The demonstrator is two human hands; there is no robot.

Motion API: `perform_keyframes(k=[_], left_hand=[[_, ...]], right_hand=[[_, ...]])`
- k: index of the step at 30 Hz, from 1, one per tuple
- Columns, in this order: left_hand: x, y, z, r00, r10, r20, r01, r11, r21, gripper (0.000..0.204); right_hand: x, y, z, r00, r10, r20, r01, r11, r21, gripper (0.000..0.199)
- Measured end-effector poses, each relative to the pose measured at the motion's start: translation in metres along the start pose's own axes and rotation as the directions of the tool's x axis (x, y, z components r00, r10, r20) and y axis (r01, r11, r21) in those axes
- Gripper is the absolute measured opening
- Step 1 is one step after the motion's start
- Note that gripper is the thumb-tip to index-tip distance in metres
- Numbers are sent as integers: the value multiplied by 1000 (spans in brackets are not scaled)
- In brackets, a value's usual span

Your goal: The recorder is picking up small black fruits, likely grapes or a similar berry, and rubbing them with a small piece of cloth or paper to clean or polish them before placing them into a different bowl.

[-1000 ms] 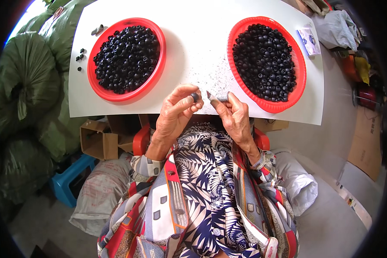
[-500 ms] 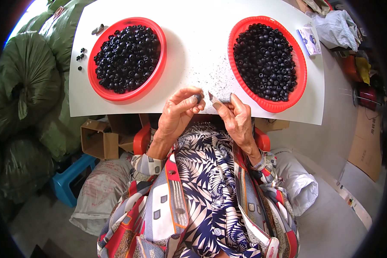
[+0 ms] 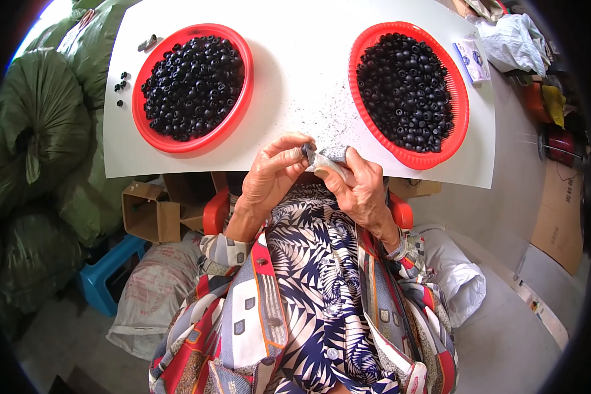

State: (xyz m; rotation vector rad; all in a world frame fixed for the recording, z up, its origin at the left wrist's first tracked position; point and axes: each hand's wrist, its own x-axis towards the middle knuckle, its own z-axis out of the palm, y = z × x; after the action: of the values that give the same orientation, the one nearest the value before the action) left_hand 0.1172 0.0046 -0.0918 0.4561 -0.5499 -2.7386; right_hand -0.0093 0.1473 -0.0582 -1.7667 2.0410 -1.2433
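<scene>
Above the near edge of the white table (image 3: 295, 85), my left hand (image 3: 264, 172) pinches a small black round hollow piece (image 3: 306, 151) between thumb and fingertips. My right hand (image 3: 363, 192) is closed on a small knife with a grey wrapped handle (image 3: 335, 153). Its blade end meets the black piece, though the fingers partly hide it. A whitish covering wraps the right thumb. Two red plastic baskets full of similar black pieces stand beyond my hands, the left basket (image 3: 248, 85) and the right basket (image 3: 463, 98).
Dark specks are scattered between the baskets. A few loose black pieces (image 3: 119, 103) and a small grey object (image 3: 147, 43) lie by the left basket. A small box (image 3: 472, 60) sits at the right edge. Green sacks (image 3: 36, 131), a blue stool (image 3: 108, 279) and cardboard boxes (image 3: 152, 213) are at left.
The knife in my right hand has moved left, from apart to against the black piece. My left hand still holds the piece, now turned slightly.
</scene>
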Motion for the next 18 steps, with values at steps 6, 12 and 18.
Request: perform_keyframes(k=[6, 12, 18], left_hand=[[-1, -1, -6, 1000, 11, 20, -11, 1000, -4, 18], [1, 2, -4, 1000, 19, 19, -21, 998, 62, 18], [0, 2, -8, 1000, 14, 4, -14, 1000, 18, 16]], right_hand=[[5, -5, -1, 1000, 5, -20, -5, 1000, 20, 18], [8, -9, -1, 988, 150, -25, -147, 985, 86, 17], [10, -14, -1, 966, 259, -23, -252, 954, 162, 26]])
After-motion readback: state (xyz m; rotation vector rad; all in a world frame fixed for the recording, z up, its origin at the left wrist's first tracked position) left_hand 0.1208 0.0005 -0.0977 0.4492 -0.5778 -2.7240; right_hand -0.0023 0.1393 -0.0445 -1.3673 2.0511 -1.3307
